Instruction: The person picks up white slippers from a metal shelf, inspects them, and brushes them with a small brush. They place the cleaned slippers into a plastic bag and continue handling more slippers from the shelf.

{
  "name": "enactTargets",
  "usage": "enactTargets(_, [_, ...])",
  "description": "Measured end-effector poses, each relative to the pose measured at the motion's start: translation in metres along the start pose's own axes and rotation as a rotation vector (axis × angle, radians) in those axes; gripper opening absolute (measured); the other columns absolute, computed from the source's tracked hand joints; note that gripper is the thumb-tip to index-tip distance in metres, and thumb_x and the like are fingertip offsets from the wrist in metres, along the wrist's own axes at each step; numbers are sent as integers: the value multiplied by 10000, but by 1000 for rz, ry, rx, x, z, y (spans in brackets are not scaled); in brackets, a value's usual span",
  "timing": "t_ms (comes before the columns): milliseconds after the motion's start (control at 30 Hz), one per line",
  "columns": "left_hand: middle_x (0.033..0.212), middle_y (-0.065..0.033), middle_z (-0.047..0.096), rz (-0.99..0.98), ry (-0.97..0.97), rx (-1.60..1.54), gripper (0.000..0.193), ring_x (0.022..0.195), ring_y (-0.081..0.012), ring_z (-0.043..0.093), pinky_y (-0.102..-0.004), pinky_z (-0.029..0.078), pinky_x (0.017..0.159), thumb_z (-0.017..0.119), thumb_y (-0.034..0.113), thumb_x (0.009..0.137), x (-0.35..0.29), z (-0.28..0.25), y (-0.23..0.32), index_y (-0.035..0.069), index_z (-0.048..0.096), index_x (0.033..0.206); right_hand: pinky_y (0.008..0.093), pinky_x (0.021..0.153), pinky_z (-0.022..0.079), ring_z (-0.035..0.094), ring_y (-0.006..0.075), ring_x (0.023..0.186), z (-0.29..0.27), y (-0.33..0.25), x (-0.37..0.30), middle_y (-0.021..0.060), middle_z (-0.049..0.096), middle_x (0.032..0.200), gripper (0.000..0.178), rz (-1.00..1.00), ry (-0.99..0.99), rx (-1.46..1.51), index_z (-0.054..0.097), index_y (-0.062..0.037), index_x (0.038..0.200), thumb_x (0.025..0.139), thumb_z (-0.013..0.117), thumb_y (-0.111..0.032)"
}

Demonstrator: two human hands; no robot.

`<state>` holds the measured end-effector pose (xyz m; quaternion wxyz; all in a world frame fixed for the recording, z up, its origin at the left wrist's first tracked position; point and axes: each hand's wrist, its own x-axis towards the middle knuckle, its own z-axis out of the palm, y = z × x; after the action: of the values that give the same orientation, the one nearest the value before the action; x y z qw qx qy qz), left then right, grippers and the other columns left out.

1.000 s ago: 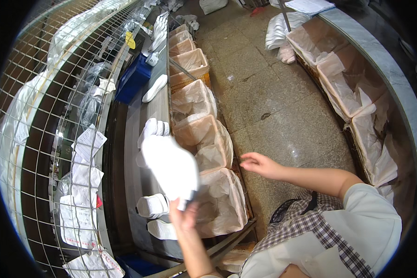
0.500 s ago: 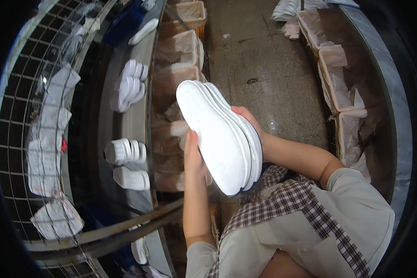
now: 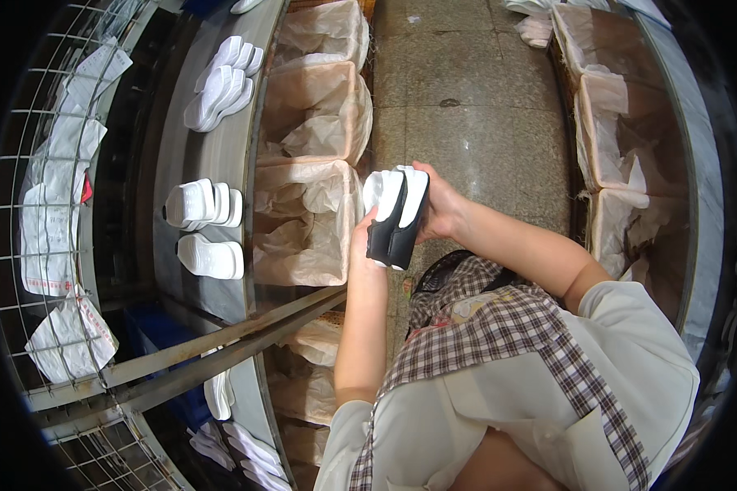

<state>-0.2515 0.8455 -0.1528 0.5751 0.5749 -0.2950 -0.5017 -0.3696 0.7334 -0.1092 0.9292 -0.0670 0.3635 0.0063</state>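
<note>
Between my hands, in front of my body, is a small stack of shoe soles point(image 3: 391, 236), seen end-on. They are black at the near end, with white tops and white parts showing at the far end. My left hand point(image 3: 363, 232) grips the stack from its left side, thumb along the edge. My right hand point(image 3: 444, 204) is wrapped round the right side, its fingers partly hidden behind the soles. The undersides cannot be seen from here.
At left, a long grey work surface point(image 3: 213, 151) carries several groups of white soles point(image 3: 221, 96). Plastic-lined crates point(image 3: 352, 176) stand beside it, and more crates point(image 3: 585, 123) line the right. A metal bar point(image 3: 246, 337) and wire mesh point(image 3: 49, 196) are at the left.
The soles have been tilted from showing a broad white face to showing their black-and-white end. Both hands have moved with them. The view has shifted, bringing more of the left-hand crates into sight.
</note>
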Motion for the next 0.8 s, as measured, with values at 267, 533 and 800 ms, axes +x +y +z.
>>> enactTargets(267, [1180, -207, 567, 355, -42, 558, 368, 1077, -310, 566, -428, 441, 960, 334, 185, 976, -4, -2, -10, -48, 471, 1227, 629, 979, 222, 395, 347, 1215, 3, 0, -1, 146, 439, 1355, 684, 17, 9, 3, 497, -137, 1273, 871, 287, -649])
enactTargets(533, [1207, -209, 550, -150, 17, -539, 381, 1099, -317, 552, -436, 426, 977, 309, 188, 981, 1, -2, -12, -45, 460, 1242, 669, 1018, 88, 231, 376, 1319, -4, 0, 3, 123, 276, 1456, 690, 30, -64, 42, 397, -154, 1355, 873, 279, -634])
enactTargets(800, [1236, -191, 542, 143, -65, -156, 408, 1112, -310, 547, -426, 423, 979, 354, 234, 978, 2, -8, -31, -40, 447, 1264, 577, 966, 309, 452, 320, 1170, -6, 1, 12, 142, 508, 1287, 647, 42, -4, 71, 560, -113, 1199, 878, 323, -622])
